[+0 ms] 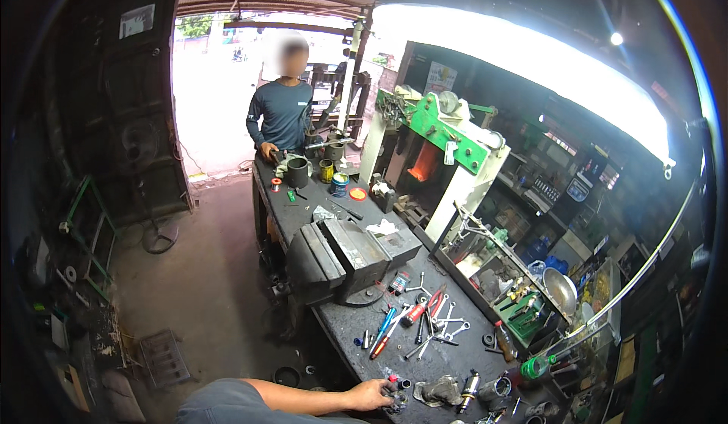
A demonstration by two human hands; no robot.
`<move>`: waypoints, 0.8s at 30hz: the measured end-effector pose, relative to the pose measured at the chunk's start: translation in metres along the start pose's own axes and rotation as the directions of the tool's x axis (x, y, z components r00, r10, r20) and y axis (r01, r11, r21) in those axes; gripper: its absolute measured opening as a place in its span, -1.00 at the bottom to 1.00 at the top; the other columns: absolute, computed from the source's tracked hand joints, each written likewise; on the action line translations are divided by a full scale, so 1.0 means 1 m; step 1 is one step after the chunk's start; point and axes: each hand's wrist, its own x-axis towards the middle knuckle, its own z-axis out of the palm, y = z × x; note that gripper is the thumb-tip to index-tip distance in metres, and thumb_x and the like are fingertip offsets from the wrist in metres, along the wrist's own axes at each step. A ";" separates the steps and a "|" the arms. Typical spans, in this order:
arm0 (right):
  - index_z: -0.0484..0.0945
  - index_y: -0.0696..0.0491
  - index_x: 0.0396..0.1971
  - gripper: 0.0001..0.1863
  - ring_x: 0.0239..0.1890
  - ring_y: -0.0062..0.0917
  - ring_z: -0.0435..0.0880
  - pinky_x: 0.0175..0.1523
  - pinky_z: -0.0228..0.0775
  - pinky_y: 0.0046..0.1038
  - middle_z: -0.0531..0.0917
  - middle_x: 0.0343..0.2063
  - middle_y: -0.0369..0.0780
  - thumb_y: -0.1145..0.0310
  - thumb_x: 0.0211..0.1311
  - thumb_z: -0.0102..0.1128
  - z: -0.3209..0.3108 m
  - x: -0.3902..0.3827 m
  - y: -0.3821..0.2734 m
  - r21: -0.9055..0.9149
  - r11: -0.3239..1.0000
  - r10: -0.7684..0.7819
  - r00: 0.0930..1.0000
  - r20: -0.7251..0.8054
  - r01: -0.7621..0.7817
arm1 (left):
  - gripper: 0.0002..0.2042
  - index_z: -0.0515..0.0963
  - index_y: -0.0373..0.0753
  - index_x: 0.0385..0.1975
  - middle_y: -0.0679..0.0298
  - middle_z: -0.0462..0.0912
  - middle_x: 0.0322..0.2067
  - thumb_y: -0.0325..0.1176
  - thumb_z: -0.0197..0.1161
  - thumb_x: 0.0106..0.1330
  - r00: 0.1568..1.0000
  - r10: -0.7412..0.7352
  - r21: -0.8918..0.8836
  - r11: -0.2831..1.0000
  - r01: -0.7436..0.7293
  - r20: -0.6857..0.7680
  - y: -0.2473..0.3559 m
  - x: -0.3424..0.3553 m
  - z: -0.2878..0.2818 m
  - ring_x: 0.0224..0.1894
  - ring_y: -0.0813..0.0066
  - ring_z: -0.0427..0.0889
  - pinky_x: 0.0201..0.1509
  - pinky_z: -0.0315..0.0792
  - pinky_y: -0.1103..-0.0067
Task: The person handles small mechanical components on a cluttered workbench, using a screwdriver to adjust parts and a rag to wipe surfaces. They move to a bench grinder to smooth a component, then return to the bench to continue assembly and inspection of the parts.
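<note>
My left hand [370,395] reaches in from the lower left and rests at the near edge of the dark workbench [341,340]. Its fingers are curled closed around a small dark piece [396,404], too small and shaded to name. Beside the fingertips are a small red item and a dark round socket-like part [406,384]. To the right of the hand lies a crumpled grey rag [441,391], then a silver cylindrical metal part [470,387] and a metal cup-like cylinder [497,391]. My right hand is out of view.
A large bench vise [334,257] stands mid-bench. Combination wrenches [453,325], red pliers [435,303] and screwdrivers [384,337] lie nearer me. A green bottle [535,366] lies at the right. A green press frame [444,132] rises behind. Another person [282,113] stands at the bench's far end.
</note>
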 end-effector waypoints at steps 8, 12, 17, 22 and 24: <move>0.12 0.13 0.58 -0.11 0.44 0.05 0.40 0.50 0.23 -0.08 0.43 0.39 0.17 0.34 0.32 0.35 0.073 -0.084 -0.061 -0.693 -0.329 0.637 0.693 0.339 0.642 | -0.53 0.60 -0.32 0.13 0.05 0.80 -0.25 -0.18 0.44 0.31 0.999 0.043 -0.028 0.999 -0.043 0.004 -0.008 0.009 0.011 -0.20 0.30 0.79 -0.04 0.63 0.38; 0.01 0.07 0.63 -0.03 0.49 -0.02 0.34 0.54 0.17 -0.20 0.34 0.45 0.23 0.31 0.31 0.36 0.031 -0.053 -0.046 -0.798 -0.304 0.065 0.847 0.527 0.520 | -0.52 0.62 -0.31 0.12 0.04 0.80 -0.27 -0.16 0.46 0.28 0.998 0.061 0.004 0.998 -0.061 0.023 0.010 0.001 0.012 -0.23 0.31 0.78 -0.06 0.63 0.37; 0.20 0.11 0.56 -0.21 0.21 -0.36 0.55 0.29 0.40 -0.36 0.56 0.28 -0.02 0.40 0.38 0.31 0.064 -0.058 -0.059 -0.899 -0.016 0.192 0.883 0.428 0.438 | -0.52 0.60 -0.28 0.15 0.05 0.80 -0.23 -0.14 0.45 0.31 0.993 0.088 0.029 0.996 -0.086 -0.080 -0.022 0.004 0.006 -0.27 0.34 0.79 -0.13 0.66 0.39; 0.53 0.01 0.36 -0.51 -0.14 -0.44 0.63 -0.04 0.54 -0.39 0.67 -0.16 -0.15 0.32 0.47 0.24 -0.057 0.030 0.031 -0.737 -0.080 0.279 0.725 0.630 0.672 | -0.50 0.60 -0.30 0.16 0.03 0.79 -0.24 -0.14 0.45 0.32 0.995 -0.005 0.052 0.999 -0.001 0.097 0.017 0.015 0.019 -0.24 0.32 0.80 -0.09 0.65 0.40; 0.55 -0.01 0.34 -0.54 -0.47 -0.57 0.53 -0.39 0.42 -0.46 0.64 -0.38 -0.25 0.23 0.52 0.19 -0.062 0.016 0.086 -0.846 0.160 0.432 0.735 0.523 0.508 | -0.51 0.58 -0.32 0.16 0.04 0.80 -0.25 -0.17 0.44 0.32 0.996 0.048 -0.031 0.998 -0.046 0.069 0.012 0.017 0.021 -0.23 0.33 0.80 -0.08 0.65 0.39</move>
